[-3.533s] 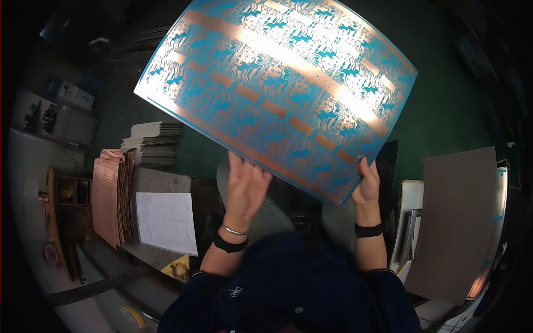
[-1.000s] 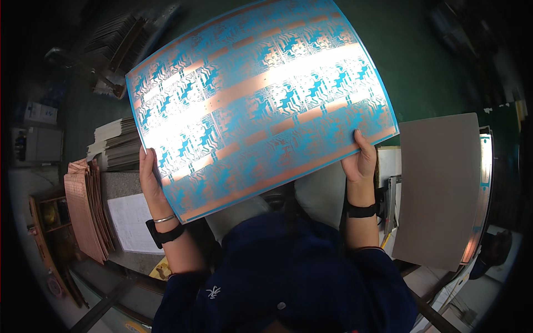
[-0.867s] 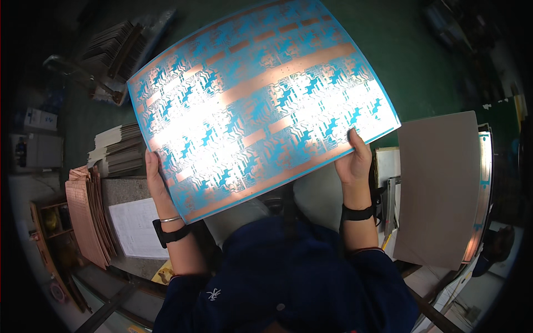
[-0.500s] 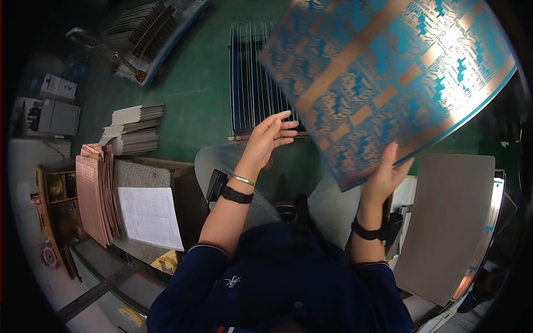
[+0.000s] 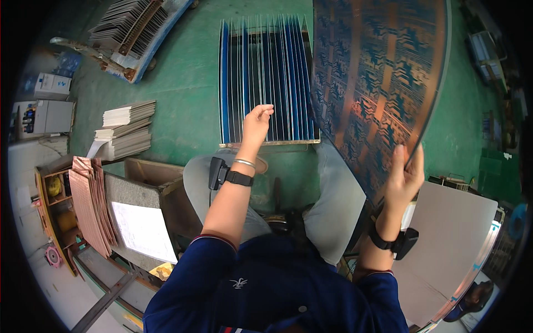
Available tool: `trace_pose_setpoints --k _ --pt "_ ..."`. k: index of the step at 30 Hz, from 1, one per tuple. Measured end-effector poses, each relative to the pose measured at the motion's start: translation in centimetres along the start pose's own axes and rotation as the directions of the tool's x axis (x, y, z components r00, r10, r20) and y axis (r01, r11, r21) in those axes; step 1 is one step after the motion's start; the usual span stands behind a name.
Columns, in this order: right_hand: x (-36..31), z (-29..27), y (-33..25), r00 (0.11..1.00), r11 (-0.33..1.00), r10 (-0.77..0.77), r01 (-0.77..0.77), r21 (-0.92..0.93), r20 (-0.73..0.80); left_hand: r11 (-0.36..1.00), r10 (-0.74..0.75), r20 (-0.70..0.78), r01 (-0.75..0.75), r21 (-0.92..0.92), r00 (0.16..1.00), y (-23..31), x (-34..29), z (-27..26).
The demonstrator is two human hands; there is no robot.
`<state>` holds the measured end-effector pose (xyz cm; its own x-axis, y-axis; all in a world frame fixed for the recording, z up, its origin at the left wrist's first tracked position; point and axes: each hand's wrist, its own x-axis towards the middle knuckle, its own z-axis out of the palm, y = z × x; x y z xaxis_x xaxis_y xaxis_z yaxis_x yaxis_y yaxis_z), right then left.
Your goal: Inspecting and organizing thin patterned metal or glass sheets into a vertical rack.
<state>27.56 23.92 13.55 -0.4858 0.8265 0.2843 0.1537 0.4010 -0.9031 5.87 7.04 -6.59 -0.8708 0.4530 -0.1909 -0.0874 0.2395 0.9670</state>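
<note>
My right hand grips a large copper-and-blue printed circuit panel by its lower corner, thumb on the patterned face. The panel stands steeply tilted, its top running out of view. To its left is a slotted rack on the floor, holding several thin upright panels, some with blue faces. My left hand hovers over the front part of this rack, fingers curled together, with nothing visible in them. Whether its fingertips touch a panel edge I cannot tell.
A grey flat sheet lies on a surface at my right. On the left stand copper-coloured boards, a printed paper sheet, and a stack of pale sheets. A loaded blue-edged cart is at the far left.
The circuit panel has swung right and turned steeper, uncovering more of the rack. My right hand moved right with it. My left hand's spread fingers have curled closed.
</note>
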Motion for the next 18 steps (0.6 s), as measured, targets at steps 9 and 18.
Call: trace_pose_setpoints --k 9,18 --pt "0.8 1.7 0.6 0.995 0.968 -0.092 0.08 -0.239 -0.04 0.942 0.316 -0.076 -0.303 0.143 0.946 -0.7 1.0 8.2" --pt "1.8 8.1 6.4 0.969 0.972 0.142 -0.098 -0.213 0.202 0.703 0.311 0.209 -0.372 0.606 0.927 -2.1 -0.7 11.0"
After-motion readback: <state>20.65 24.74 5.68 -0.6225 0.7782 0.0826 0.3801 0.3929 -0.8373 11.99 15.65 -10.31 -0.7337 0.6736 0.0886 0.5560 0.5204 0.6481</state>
